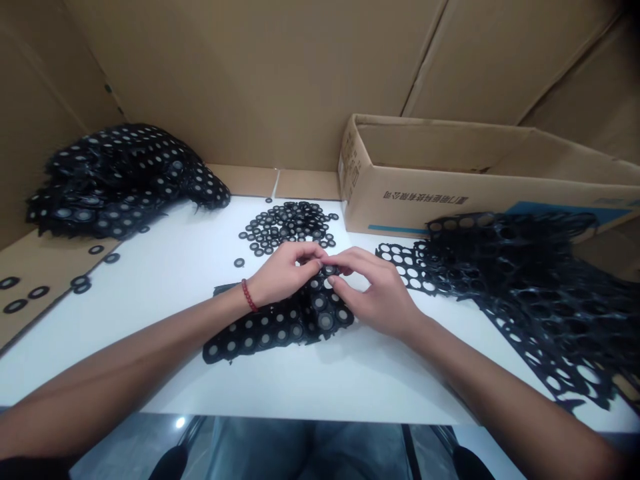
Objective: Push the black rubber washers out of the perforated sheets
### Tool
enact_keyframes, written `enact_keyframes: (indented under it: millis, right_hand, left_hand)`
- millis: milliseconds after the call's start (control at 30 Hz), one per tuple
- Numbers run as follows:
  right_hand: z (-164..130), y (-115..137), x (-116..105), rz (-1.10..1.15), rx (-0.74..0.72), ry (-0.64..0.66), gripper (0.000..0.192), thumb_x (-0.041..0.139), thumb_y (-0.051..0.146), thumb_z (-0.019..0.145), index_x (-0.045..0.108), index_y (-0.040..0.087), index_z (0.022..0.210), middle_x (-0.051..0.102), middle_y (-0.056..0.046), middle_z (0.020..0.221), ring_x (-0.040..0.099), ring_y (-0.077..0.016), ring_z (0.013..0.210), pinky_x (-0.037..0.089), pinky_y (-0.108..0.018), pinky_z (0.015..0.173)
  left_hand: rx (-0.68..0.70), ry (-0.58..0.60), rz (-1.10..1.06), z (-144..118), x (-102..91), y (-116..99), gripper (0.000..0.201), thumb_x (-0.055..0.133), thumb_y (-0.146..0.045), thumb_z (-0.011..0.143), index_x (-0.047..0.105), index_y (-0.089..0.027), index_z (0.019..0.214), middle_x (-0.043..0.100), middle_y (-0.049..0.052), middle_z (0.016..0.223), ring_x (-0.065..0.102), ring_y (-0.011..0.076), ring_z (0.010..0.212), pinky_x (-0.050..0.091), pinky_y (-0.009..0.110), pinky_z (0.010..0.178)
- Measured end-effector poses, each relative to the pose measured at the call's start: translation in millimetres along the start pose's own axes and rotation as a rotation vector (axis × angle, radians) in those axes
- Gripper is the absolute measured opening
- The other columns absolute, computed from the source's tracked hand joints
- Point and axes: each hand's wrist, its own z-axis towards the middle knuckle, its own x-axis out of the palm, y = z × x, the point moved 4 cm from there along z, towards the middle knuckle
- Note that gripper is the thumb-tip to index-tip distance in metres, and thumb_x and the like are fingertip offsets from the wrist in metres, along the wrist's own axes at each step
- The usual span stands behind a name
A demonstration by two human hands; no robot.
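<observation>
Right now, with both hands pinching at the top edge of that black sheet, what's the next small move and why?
Probably push that ring free and drop it on the loose ring pile. Left hand and right hand meet on one ring at the edge of the black sheet, which holds many rings.

**Count of things on the bench**

There are two hands: one left hand (285,272) and one right hand (377,293). One black sheet with rings (280,323) lies under them. One red bracelet (249,295) is on the left wrist. One cardboard box (450,193) stands behind. There is one pile of loose rings (290,227), too many to count, one heap of full sheets (120,180) and one heap of empty sheets (530,280).
</observation>
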Motion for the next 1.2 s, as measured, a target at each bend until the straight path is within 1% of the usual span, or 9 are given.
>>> enact_keyframes:
  millis: [333,500,633,733,833,900,967,1067,1200]
  right_hand:
    - [0,-6,12,0.36,0.305,0.048,0.018,0.062,0.018,0.072,0.064,0.017,0.091,0.07,-0.005,0.09,0.066,-0.014,0.076,0.055,-0.031,0.075]
    - [5,9,9,0.612,0.415,0.007,0.02,0.067,0.018,0.066,0.061,0.016,0.085,0.067,-0.003,0.078,0.064,-0.0134,0.067,0.054,-0.03,0.067]
    - [16,23,5,0.704,0.365,0.008,0.025,0.064,0.015,0.067,0.063,0.018,0.092,0.064,0.001,0.073,0.06,-0.011,0.064,0.052,-0.028,0.065]
    - [27,29,7,0.745,0.346,0.013,0.027,0.057,0.011,0.067,0.069,0.018,0.09,0.064,0.002,0.07,0.057,-0.0095,0.062,0.049,-0.026,0.064]
    - [43,39,11,0.803,0.378,0.011,0.022,0.054,0.01,0.068,0.071,0.015,0.08,0.069,-0.003,0.077,0.059,-0.0094,0.063,0.05,-0.026,0.065]
    - [56,53,11,0.77,0.345,-0.006,0.019,0.055,0.013,0.07,0.071,0.013,0.081,0.07,-0.005,0.076,0.06,-0.0103,0.062,0.051,-0.027,0.065]
    - [66,72,11,0.684,0.269,-0.029,0.02,0.056,0.015,0.072,0.071,0.012,0.085,0.07,-0.006,0.076,0.062,-0.0116,0.062,0.053,-0.03,0.066]
    - [72,105,4,0.477,0.021,-0.142,0.022,0.057,0.021,0.076,0.072,0.015,0.09,0.07,-0.004,0.083,0.064,-0.0132,0.068,0.054,-0.031,0.07]
    - [53,130,-2,0.184,-0.256,-0.298,0.023,0.055,0.023,0.081,0.072,0.017,0.094,0.067,-0.003,0.085,0.061,-0.0121,0.072,0.05,-0.027,0.075]
  left_hand:
    - [0.055,0.066,0.156,-2,-5.3,-20,0.03,0.04,-0.012,0.079,0.057,-0.018,0.103,0.048,-0.006,0.056,0.045,0.0115,0.056,0.038,0.024,0.062]
    - [0.098,-0.027,0.133,-14,-16.8,-46,0.023,0.044,-0.014,0.08,0.059,-0.016,0.097,0.063,0.002,0.083,0.057,0.0147,0.078,0.044,0.027,0.075]
    - [0.134,-0.269,0.223,-46,-31.9,-71,0.023,0.051,-0.019,0.081,0.058,-0.016,0.103,0.061,0.006,0.105,0.056,0.0181,0.097,0.043,0.03,0.088]
    - [0.025,-0.443,0.234,-83,-34.7,-85,0.016,0.054,-0.025,0.083,0.06,-0.016,0.094,0.063,0.004,0.09,0.057,0.0158,0.083,0.045,0.028,0.079]
    - [-0.144,-0.283,0.054,-116,-14.0,-89,0.032,0.048,-0.035,0.088,0.06,-0.015,0.066,0.056,0.0,0.055,0.05,0.0117,0.056,0.042,0.024,0.058]
    - [-0.175,-0.12,-0.119,-130,5.7,-89,0.036,0.045,-0.039,0.089,0.066,-0.013,0.074,0.062,0.002,0.059,0.053,0.0124,0.058,0.044,0.025,0.059]
    - [-0.165,-0.075,-0.194,-136,16.1,-89,0.035,0.046,-0.039,0.089,0.067,-0.013,0.1,0.07,0.007,0.083,0.058,0.0141,0.069,0.048,0.028,0.069]
    - [-0.069,-0.286,-0.339,-127,2.6,-87,0.049,0.051,-0.04,0.087,0.049,-0.014,0.128,0.064,0.014,0.115,0.063,0.0188,0.088,0.05,0.032,0.079]
    - [0.12,-0.649,-0.512,-107,-38.0,-92,0.046,0.056,-0.048,0.08,0.058,-0.013,0.11,0.066,0.013,0.109,0.065,0.0191,0.088,0.053,0.03,0.075]
